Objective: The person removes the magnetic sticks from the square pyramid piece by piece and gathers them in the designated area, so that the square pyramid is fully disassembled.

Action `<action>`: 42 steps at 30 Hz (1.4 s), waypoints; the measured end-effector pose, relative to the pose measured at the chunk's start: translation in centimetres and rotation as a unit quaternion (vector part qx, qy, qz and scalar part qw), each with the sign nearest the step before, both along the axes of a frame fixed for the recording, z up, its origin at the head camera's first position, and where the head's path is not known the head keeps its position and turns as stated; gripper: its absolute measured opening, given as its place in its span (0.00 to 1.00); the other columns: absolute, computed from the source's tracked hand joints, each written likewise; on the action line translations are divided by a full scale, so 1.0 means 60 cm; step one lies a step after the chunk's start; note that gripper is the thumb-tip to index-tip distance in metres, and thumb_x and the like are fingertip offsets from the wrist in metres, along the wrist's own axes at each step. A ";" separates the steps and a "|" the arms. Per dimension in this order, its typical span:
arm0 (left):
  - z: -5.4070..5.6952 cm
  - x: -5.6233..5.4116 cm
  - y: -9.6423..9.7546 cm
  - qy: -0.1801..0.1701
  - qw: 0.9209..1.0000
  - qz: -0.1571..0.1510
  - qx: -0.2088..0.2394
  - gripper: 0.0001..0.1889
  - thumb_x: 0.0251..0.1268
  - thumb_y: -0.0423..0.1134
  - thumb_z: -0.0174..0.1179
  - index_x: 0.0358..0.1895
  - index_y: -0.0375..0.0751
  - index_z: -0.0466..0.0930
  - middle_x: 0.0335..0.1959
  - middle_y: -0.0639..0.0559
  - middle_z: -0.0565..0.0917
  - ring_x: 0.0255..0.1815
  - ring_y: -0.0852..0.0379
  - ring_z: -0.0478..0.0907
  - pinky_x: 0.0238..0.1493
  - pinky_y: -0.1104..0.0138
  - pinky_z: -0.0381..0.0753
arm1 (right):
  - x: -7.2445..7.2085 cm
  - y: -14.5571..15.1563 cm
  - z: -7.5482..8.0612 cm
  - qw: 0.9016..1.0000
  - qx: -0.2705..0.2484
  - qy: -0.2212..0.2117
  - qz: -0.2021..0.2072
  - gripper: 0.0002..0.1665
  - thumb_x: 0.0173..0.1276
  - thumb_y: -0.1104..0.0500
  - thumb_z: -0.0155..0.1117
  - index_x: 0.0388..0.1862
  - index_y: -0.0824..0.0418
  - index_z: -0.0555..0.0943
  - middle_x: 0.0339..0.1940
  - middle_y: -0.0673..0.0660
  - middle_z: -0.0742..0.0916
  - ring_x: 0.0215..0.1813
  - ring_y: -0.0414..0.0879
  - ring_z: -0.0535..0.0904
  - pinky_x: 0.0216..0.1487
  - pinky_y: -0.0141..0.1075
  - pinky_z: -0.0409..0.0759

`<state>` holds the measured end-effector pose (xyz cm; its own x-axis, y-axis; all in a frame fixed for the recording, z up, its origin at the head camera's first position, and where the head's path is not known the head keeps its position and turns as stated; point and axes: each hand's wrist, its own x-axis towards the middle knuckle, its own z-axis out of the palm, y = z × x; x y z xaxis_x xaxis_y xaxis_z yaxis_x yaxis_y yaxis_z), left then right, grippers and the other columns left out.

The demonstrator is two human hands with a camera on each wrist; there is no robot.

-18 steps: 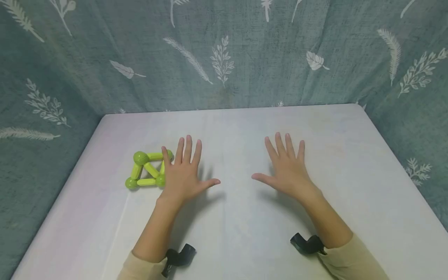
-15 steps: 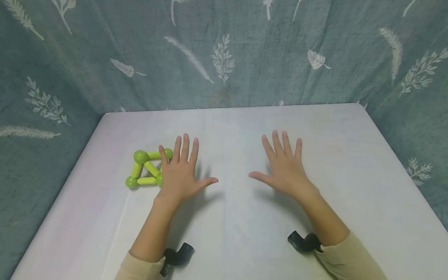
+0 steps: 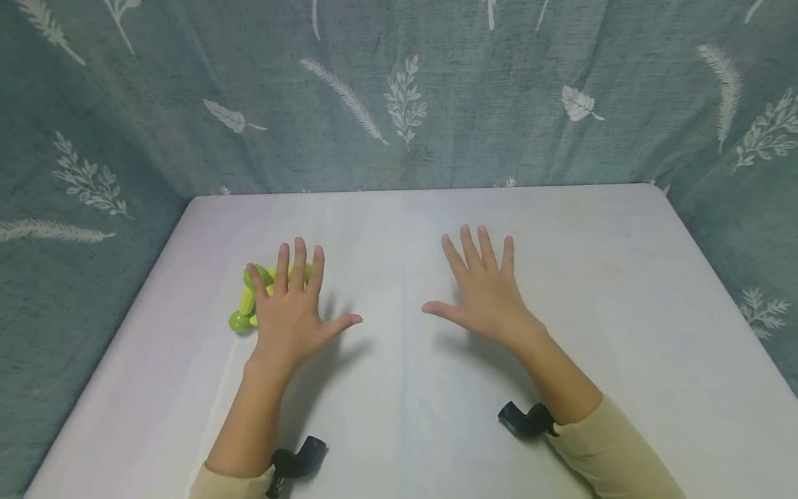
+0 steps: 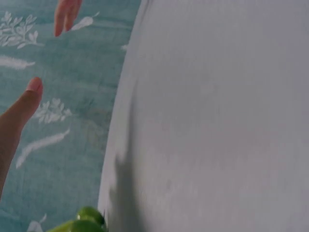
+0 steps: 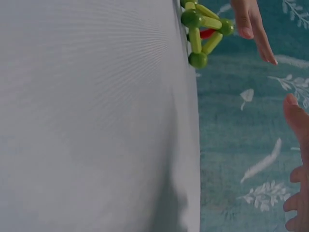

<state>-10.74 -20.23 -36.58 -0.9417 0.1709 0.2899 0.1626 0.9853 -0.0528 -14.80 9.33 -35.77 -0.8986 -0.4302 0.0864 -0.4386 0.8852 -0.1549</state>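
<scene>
My left hand [image 3: 289, 315] hovers over the left side of the white table with its fingers spread straight, palm down. It covers much of a green stick-and-ball frame [image 3: 246, 301] on the table behind it. In the right wrist view this ball-and-rod frame [image 5: 195, 36] shows round green balls joined by lighter rods, with a bit of red among them. My right hand [image 3: 489, 298], its fingers also spread wide and straight, is held above the table right of the middle. Both hands hold nothing, and each casts a shadow below.
The white table [image 3: 399, 416] ends at a far edge against a teal curtain [image 3: 474, 111] printed with white leaves, which also hangs at both sides. A dark wrist camera [image 3: 299, 459] sits at the left cuff, another dark wrist camera [image 3: 526, 419] at the right one.
Both hands have shifted left, fingers still spread. The left hand now covers more of the green frame. The head view has turned slightly.
</scene>
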 end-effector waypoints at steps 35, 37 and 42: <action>-0.028 0.062 -0.180 -0.153 0.881 0.106 0.436 0.60 0.57 0.46 0.67 0.74 0.44 0.21 0.75 0.38 0.27 0.74 0.33 0.28 0.67 0.36 0.39 | -0.021 -0.211 -0.042 0.915 -0.303 -0.219 0.152 0.44 0.69 0.42 0.55 0.76 0.55 0.50 0.77 0.56 0.57 0.77 0.48 0.48 0.74 0.47 0.48; -0.033 0.059 -0.185 -0.165 0.869 0.105 0.454 0.58 0.58 0.46 0.66 0.74 0.44 0.23 0.75 0.37 0.30 0.74 0.31 0.33 0.67 0.37 0.44 | -0.021 -0.224 -0.049 0.901 -0.332 -0.239 0.145 0.43 0.69 0.44 0.57 0.76 0.55 0.52 0.76 0.54 0.60 0.76 0.48 0.53 0.73 0.45 0.55; -0.045 0.063 -0.202 -0.169 0.854 0.117 0.478 0.48 0.62 0.46 0.63 0.76 0.42 0.39 0.75 0.38 0.49 0.72 0.36 0.53 0.67 0.52 0.61 | -0.016 -0.262 -0.069 0.857 -0.403 -0.304 0.103 0.38 0.67 0.48 0.61 0.73 0.53 0.59 0.70 0.54 0.70 0.67 0.48 0.69 0.63 0.39 0.70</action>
